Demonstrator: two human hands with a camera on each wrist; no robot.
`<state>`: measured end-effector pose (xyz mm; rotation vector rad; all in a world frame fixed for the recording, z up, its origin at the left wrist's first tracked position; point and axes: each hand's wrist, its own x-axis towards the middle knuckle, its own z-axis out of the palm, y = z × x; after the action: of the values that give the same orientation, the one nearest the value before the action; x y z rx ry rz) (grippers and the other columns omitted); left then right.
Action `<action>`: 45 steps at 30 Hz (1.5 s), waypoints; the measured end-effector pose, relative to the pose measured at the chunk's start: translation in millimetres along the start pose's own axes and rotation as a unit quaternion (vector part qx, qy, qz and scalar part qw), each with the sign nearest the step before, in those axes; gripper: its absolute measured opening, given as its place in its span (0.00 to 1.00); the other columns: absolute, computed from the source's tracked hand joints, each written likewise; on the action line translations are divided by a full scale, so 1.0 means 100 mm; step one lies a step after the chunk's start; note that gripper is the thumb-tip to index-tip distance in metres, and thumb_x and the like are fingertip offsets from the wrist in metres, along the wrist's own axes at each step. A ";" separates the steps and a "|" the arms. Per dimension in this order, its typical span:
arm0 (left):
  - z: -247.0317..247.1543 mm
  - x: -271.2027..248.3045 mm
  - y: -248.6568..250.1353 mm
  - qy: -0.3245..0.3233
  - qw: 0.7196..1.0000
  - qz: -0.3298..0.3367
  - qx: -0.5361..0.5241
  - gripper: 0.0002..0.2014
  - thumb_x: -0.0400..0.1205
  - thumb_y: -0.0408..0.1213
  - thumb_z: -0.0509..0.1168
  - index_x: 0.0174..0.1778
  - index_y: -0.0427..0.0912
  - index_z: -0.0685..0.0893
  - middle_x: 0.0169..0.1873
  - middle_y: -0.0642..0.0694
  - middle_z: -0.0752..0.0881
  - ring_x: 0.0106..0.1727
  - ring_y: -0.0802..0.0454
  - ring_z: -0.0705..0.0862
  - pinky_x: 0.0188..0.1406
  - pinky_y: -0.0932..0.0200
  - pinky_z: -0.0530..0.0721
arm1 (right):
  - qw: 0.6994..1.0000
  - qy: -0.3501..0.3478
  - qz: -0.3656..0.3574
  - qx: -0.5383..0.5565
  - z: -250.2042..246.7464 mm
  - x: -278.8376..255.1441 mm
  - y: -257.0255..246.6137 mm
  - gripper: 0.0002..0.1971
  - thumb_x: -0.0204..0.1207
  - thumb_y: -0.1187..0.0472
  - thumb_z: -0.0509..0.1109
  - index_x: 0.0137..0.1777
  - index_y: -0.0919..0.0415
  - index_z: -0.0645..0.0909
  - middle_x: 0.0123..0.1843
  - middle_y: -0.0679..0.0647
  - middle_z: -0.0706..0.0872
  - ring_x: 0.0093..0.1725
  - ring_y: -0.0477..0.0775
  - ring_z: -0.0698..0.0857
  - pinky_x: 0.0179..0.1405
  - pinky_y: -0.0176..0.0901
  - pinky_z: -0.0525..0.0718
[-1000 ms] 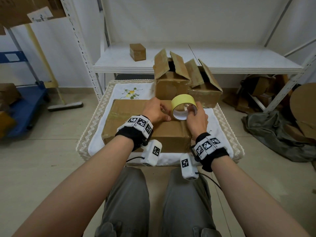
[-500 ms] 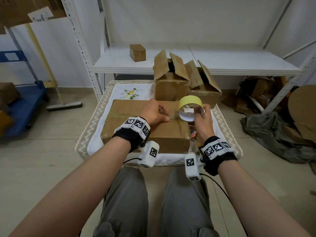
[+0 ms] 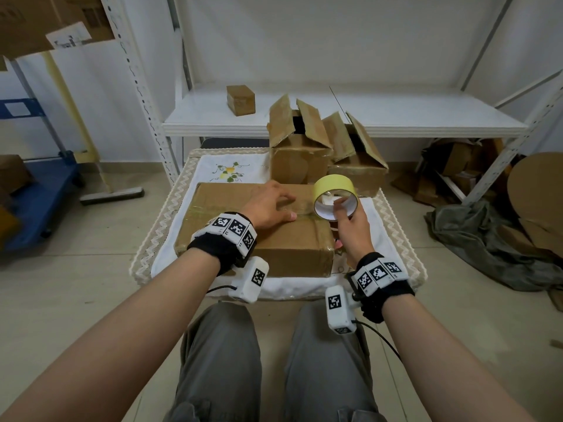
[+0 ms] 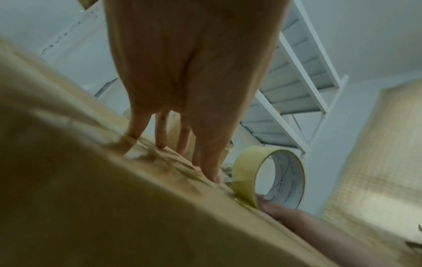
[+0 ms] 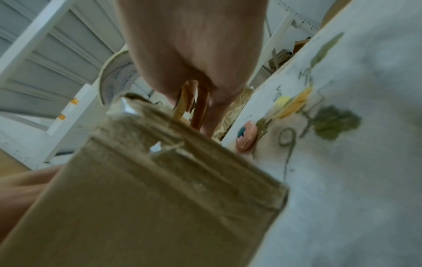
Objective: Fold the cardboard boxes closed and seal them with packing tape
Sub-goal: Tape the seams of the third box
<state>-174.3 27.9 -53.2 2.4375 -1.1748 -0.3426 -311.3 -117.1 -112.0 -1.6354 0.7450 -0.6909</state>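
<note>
A flat closed cardboard box (image 3: 292,245) lies on the small table with a strip of clear tape along its top seam. My left hand (image 3: 269,205) rests on that seam, fingers straight and pressing the tape (image 4: 173,159) down. My right hand (image 3: 350,220) grips the yellow tape roll (image 3: 334,191) just past the box's right edge, fingers hooked through its white core (image 4: 285,178). In the right wrist view the box corner (image 5: 160,171) fills the frame and part of the roll (image 5: 114,79) shows behind the hand.
Two open boxes (image 3: 300,147) (image 3: 356,166) with raised flaps stand at the back of the table on a white embroidered cloth (image 3: 231,172). A small sealed box (image 3: 240,99) sits on the white shelf (image 3: 396,117). A small pink object (image 5: 245,139) lies beside the box.
My right hand has drawn the tape roll to the right, off the box top and past its right edge. The left hand stays pressed on the seam.
</note>
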 end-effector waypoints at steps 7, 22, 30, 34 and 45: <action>-0.38 -0.05 0.04 -0.219 0.967 0.005 0.126 0.69 0.52 0.81 0.68 0.87 0.52 0.51 0.87 0.51 0.54 0.85 0.46 0.58 0.85 0.43 0.56 | 1.000 -0.009 0.009 0.001 0.01 0.07 0.13 0.14 0.70 0.29 0.60 0.54 0.25 0.76 0.62 0.47 0.88 0.61 0.58 0.88 0.63 0.67 0.86; -0.42 0.01 0.09 -0.243 0.963 0.004 0.117 0.70 0.58 0.60 0.83 0.88 0.49 0.43 0.88 0.50 0.51 0.86 0.47 0.54 0.86 0.49 0.51 | 0.984 0.019 0.088 0.152 -0.05 0.02 0.08 0.09 0.91 0.56 0.53 0.51 0.45 0.72 0.36 0.58 0.73 0.18 0.50 0.76 0.19 0.35 0.64; -0.40 0.01 0.08 -0.243 0.962 0.001 0.127 0.70 0.59 0.60 0.83 0.88 0.54 0.42 0.88 0.54 0.46 0.87 0.50 0.49 0.86 0.49 0.47 | 0.956 0.023 0.154 0.250 -0.02 0.04 0.13 0.02 0.92 0.59 0.56 0.57 0.52 0.69 0.33 0.54 0.69 0.16 0.48 0.69 0.21 0.36 0.59; -0.37 -0.01 0.10 -0.240 0.964 0.001 0.111 0.72 0.56 0.59 0.85 0.87 0.58 0.43 0.88 0.53 0.50 0.87 0.47 0.53 0.86 0.41 0.54 | 0.951 0.024 0.167 0.257 -0.02 0.06 0.15 0.02 0.91 0.60 0.57 0.57 0.53 0.70 0.35 0.55 0.70 0.17 0.49 0.70 0.22 0.37 0.60; -0.28 -0.14 0.37 -0.259 0.942 0.031 0.210 0.53 0.77 0.49 0.76 0.88 0.42 0.47 0.88 0.46 0.52 0.85 0.44 0.59 0.83 0.50 0.59 | 0.954 0.020 0.158 0.255 -0.02 0.03 0.10 0.02 0.92 0.58 0.57 0.58 0.52 0.70 0.21 0.48 0.76 0.14 0.48 0.75 0.21 0.36 0.62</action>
<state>-197.6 25.7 -10.4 2.7530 -1.6849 -0.8295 -312.0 -122.5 -121.6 -1.0060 0.7599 -0.6208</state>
